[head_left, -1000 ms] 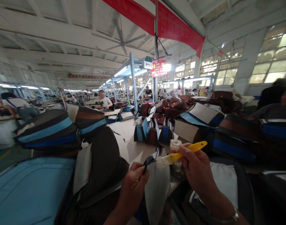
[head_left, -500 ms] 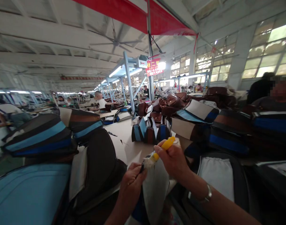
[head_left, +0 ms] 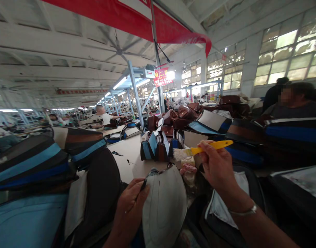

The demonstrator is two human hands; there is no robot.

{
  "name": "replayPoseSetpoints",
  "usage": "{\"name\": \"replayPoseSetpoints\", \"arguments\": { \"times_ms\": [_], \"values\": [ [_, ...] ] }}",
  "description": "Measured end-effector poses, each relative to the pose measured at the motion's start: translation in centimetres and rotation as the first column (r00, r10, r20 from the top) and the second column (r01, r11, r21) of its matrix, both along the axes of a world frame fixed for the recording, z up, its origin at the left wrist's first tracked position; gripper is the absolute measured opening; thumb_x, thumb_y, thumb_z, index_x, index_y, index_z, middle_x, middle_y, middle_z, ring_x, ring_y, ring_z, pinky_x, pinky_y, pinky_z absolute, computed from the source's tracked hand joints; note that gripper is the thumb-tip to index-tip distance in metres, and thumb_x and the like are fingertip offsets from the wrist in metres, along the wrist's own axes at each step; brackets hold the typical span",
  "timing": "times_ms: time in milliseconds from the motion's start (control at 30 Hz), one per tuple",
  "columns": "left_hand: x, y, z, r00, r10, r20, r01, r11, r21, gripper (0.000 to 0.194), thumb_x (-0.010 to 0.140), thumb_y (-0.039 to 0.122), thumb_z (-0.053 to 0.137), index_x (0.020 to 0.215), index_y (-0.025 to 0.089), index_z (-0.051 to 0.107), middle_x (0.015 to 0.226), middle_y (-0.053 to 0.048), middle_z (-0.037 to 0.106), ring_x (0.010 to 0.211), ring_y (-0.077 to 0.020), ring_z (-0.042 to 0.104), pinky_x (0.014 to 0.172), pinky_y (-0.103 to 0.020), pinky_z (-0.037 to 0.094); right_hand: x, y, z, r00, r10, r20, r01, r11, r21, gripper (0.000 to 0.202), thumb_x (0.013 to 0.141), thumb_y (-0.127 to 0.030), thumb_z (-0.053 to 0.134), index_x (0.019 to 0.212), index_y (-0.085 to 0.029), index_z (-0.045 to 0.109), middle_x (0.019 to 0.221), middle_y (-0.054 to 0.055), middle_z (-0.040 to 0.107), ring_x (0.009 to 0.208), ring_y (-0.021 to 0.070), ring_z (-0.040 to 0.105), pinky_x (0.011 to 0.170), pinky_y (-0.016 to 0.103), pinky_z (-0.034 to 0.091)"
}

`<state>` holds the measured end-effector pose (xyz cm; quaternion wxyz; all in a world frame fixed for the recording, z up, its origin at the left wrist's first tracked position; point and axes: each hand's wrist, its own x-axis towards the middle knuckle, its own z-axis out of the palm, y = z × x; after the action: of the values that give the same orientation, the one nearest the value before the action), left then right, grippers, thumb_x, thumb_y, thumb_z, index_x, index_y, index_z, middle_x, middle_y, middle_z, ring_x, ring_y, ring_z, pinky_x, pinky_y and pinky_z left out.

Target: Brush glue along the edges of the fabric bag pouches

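A flat paintbrush (head_left: 195, 151) with a yellow handle and pale bristles is gripped in my right hand (head_left: 217, 168). Its bristles point left, apart from the work. My left hand (head_left: 130, 203) pinches the dark upper-left edge of a light grey fabric bag piece (head_left: 165, 203), which hangs upright in front of me, curved and stitched. Just beyond it, below the bristles, sits a small pale yellowish container (head_left: 188, 161) with crumpled reddish plastic (head_left: 188, 170) by it. What lies under the fabric piece is hidden.
Striped bag parts (head_left: 31, 158) are piled on the left, beside a light blue panel (head_left: 26, 217). More parts (head_left: 292, 132) crowd the right. Small striped pieces (head_left: 161, 151) stand on the white table (head_left: 127, 151), with brown bags (head_left: 185, 112) behind. A person (head_left: 295, 103) is at far right.
My right hand has drawn the paintbrush right, away from the fabric's edge, and turned it nearly level. The fabric piece now shows more of its grey face. The view has shifted slightly.
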<state>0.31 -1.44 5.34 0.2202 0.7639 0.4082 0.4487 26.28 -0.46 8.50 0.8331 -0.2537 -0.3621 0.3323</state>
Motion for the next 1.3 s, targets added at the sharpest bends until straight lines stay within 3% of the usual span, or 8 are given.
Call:
{"name": "replayPoseSetpoints", "arguments": {
  "times_ms": [133,267,467,567,1000,1167,1233,1300],
  "values": [
    [-0.6,1.2,4.4,0.988,-0.119,-0.099,0.123,0.992,0.034,0.025,0.092,0.039,0.053,0.095,0.023,0.071,0.112,-0.005,0.066,0.098,-0.0219,0.06,0.084,-0.027,0.048,5.8,-1.5,0.5,0.978,0.068,-0.197,-0.059,0.997,0.054,0.019,0.076,-0.028,0.078,0.073,-0.014,0.065,0.044,-0.009,0.042,0.037,0.0031,0.028,0.043,0.014,0.039],
    [1.0,6.1,6.0,0.977,-0.105,-0.188,0.121,0.989,0.079,0.024,0.088,0.04,0.054,0.089,0.022,0.07,0.112,-0.005,0.067,0.107,-0.0247,0.059,0.097,-0.033,0.044,10.0,-2.5,-2.9,0.932,0.086,-0.352,-0.087,0.996,0.011,0.015,0.079,-0.027,0.075,0.076,-0.017,0.065,0.044,-0.011,0.043,0.036,0.0034,0.03,0.074,0.03,0.056],
    [5.1,13.6,0.2,0.971,-0.106,-0.215,0.097,0.994,-0.053,0.026,0.083,0.037,0.056,0.093,0.018,0.072,0.11,-0.007,0.07,0.1,-0.0224,0.063,0.094,-0.031,0.047,8.1,-1.2,-13.2,0.822,0.347,-0.452,-0.427,0.9,-0.086,0.02,0.083,-0.032,0.075,0.074,-0.02,0.062,0.042,-0.013,0.041,0.035,0.0045,0.031,0.069,0.038,0.054],
    [5.3,15.3,-2.7,0.978,-0.018,-0.206,-0.008,0.992,-0.124,0.029,0.088,0.036,0.05,0.096,0.016,0.068,0.097,-0.008,0.072,0.09,-0.0208,0.065,0.084,-0.032,0.049,5.3,-0.6,-16.0,0.767,0.391,-0.51,-0.501,0.86,-0.095,0.018,0.084,-0.034,0.073,0.077,-0.021,0.063,0.041,-0.013,0.042,0.035,0.0042,0.03,0.064,0.034,0.052],
    [3.2,17.5,-5.3,0.962,0.154,-0.227,-0.202,0.958,-0.202,0.031,0.095,0.043,0.052,0.096,0.015,0.063,0.092,-0.004,0.066,0.085,-0.0174,0.063,0.081,-0.038,0.051,2.3,1.5,-10.9,0.93,0.25,-0.269,-0.304,0.935,-0.182,0.027,0.079,-0.042,0.076,0.077,-0.019,0.062,0.044,-0.012,0.041,0.035,0.0045,0.03,0.067,0.03,0.054],
    [3.4,17.0,-5.3,0.955,0.204,-0.215,-0.252,0.941,-0.225,0.032,0.094,0.045,0.053,0.099,0.015,0.063,0.096,-0.005,0.066,0.089,-0.0183,0.063,0.084,-0.038,0.05,0.4,1.8,-9.8,0.995,0.009,0.099,0.001,0.995,-0.101,0.019,0.083,-0.036,0.075,0.091,-0.02,0.066,0.062,-0.004,0.058,0.051,0.0097,0.049,0.048,0.019,0.043],
    [3.4,16.7,-5.2,0.95,0.225,-0.218,-0.275,0.933,-0.234,0.033,0.093,0.046,0.054,0.099,0.016,0.063,0.098,-0.005,0.066,0.09,-0.0187,0.063,0.085,-0.039,0.05,-0.2,1.9,-9.8,0.91,-0.07,0.408,0.088,0.996,-0.024,0.014,0.088,-0.032,0.07,0.096,-0.022,0.067,0.078,0.001,0.065,0.063,0.0144,0.058,0.051,0.023,0.046],
    [3.5,16.5,-5.1,0.945,0.239,-0.222,-0.291,0.926,-0.24,0.033,0.093,0.047,0.054,0.099,0.016,0.064,0.098,-0.006,0.067,0.091,-0.0189,0.063,0.085,-0.039,0.049,-0.7,2.2,-10.0,0.703,-0.186,0.687,0.125,0.982,0.138,0.01,0.091,-0.026,0.064,0.1,-0.024,0.067,0.093,0.005,0.068,0.082,0.0209,0.063,0.072,0.035,0.054]
  ]
}}
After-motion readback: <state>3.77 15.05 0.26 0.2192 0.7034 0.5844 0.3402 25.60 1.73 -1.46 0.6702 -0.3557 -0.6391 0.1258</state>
